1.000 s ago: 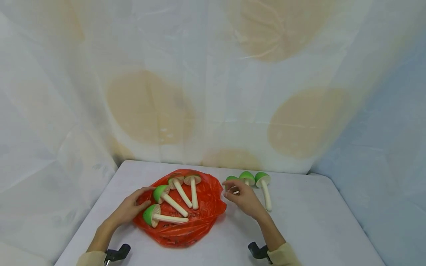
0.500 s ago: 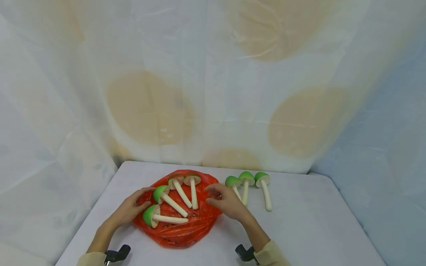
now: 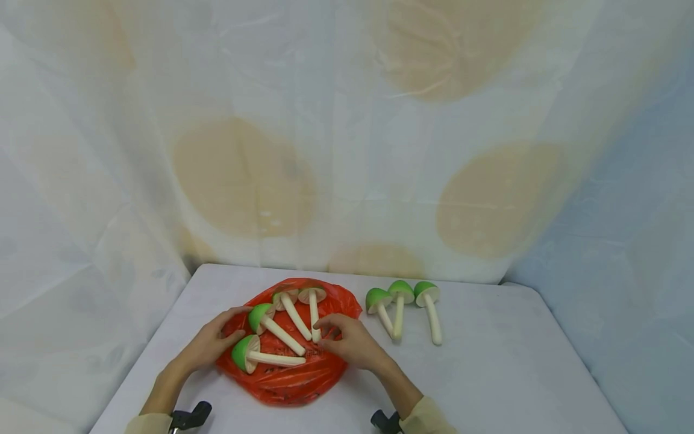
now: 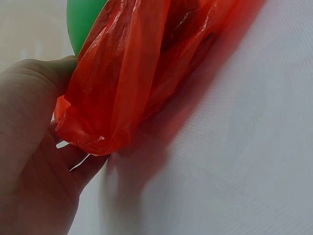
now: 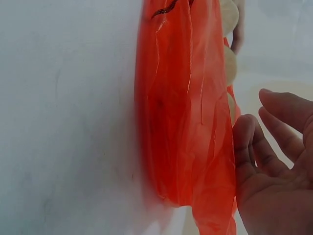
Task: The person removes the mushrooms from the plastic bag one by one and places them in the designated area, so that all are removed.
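Lying crumpled on the white table [image 3: 488, 374] under four toy mushrooms [image 3: 273, 330], the thin, slippery red plastic bag [image 3: 295, 377] seems best pinched at its rim, where left hand [image 3: 208, 343] grips and right hand [image 3: 352, 343] hovers open-fingered.

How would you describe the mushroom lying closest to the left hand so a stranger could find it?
Find the red plastic bag on the white table. Four toy mushrooms lie on it; take the nearest mushroom, beside the left hand. Unlike its neighbours, its stem lies almost sideways.
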Demonstrator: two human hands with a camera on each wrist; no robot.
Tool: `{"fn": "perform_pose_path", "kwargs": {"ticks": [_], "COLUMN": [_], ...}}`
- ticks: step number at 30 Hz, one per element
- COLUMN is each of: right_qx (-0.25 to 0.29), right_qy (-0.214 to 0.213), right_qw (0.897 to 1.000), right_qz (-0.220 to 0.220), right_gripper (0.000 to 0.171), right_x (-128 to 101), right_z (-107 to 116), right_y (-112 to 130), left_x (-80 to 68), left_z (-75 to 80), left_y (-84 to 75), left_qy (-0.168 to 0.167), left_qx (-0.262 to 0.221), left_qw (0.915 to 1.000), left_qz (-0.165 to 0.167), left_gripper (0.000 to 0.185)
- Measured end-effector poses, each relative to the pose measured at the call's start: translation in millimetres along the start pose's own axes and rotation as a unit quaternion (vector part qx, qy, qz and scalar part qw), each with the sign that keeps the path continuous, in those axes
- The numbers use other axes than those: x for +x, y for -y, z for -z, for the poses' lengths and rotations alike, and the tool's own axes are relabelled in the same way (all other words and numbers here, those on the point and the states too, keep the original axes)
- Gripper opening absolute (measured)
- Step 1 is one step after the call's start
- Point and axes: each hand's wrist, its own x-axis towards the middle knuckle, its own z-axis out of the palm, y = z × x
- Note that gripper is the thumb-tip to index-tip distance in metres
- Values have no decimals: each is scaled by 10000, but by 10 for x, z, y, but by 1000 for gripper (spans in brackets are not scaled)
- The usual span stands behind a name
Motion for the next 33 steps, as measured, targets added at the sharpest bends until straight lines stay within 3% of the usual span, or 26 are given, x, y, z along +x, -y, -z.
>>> {"fn": "perform_pose_path", "kwargs": {"ticks": [15, 25, 33], "right_qx": [-51, -97, -499], "right_qy": [348, 673, 910], "right_qw": [9993, 9970, 9940], "right_qz": [-102, -368, -357], "right_gripper": [25, 23, 21], "right_x": [120, 195, 226], "right_z": [-186, -299, -382], "right_y": [99, 115, 80], "left_x": [1, -10, 0], "left_z": [32, 22, 25], "left_y": [-9, -13, -7], "left_qy": [24, -5, 30], "left_qx": [33, 30, 47], "left_qw": [9999, 10000, 10000], "left_qz": [115, -42, 56], "left_gripper": [50, 50, 49]}}
